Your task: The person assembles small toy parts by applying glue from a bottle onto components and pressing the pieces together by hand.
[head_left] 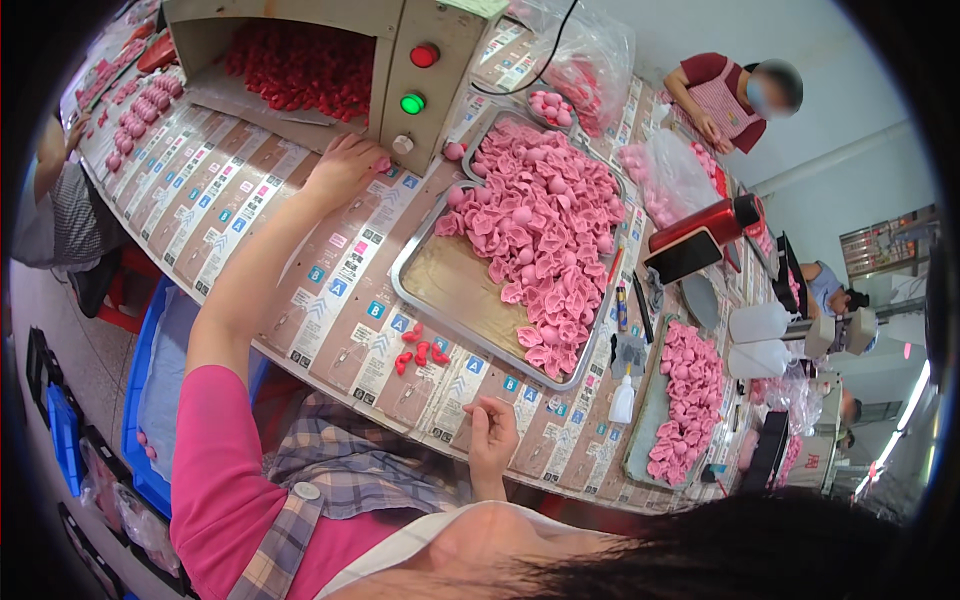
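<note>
Two hands at work on a long table [300, 290] papered with printed cardboard strips. Left hand [345, 168] stretched far, fingers curled shut round a small pink piece [383, 163], just beside the box-shaped machine [400, 60] with three round controls on its front: one red button [424, 55], one green button [412, 103], one pale knob [402, 144]. Right hand [492, 432] near, at the table's near edge, fingers folded in; whether anything pinched inside, cannot tell. About five small red pieces [420, 352] loose on the table between the hands, just beside the near-left rim of one metal tray [450, 290]. Heap of pink moulded pieces [545, 220] filling the tray's far and right parts, too many to count; near-left corner bare. One more tray [640, 440] of pink pieces to the right, one small white bottle [622, 400] between the two trays. Mass of red pieces [300, 65] inside the machine's opening. Two clear bags [590, 60] of pink pieces far right. One blue crate [150, 400] low on the left.
</note>
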The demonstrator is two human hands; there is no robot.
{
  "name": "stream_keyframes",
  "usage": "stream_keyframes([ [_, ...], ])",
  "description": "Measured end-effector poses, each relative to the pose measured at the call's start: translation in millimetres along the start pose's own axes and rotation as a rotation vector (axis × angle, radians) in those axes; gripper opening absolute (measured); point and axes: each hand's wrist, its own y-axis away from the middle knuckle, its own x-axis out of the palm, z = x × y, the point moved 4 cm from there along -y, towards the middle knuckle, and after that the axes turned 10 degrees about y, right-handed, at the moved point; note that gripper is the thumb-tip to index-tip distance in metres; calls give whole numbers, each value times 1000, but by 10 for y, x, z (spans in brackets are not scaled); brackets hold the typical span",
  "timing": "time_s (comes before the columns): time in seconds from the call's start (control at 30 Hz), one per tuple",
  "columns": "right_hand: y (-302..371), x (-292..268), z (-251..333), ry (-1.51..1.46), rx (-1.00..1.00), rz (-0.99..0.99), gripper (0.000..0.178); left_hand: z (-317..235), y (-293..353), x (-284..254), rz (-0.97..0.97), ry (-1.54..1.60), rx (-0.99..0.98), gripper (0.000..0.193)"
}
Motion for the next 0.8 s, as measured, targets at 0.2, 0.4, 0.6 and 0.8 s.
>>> stream_keyframes([
  [0.2,4,-43,-53,-3,50,-28,13,-84,-15,-106,-19,114,-74,29],
  [0.4,-360,138,429,506,-408,-4,22,-768,118,-384,-64,262,30,25],
  [0.6,-563,462,391,834,-393,179,21,-1403,126,199,158,505,-25,15],
  [0.8,-365,-6,337,512,-288,27,16,-1732,-51,640,377,511,-175,16],
])
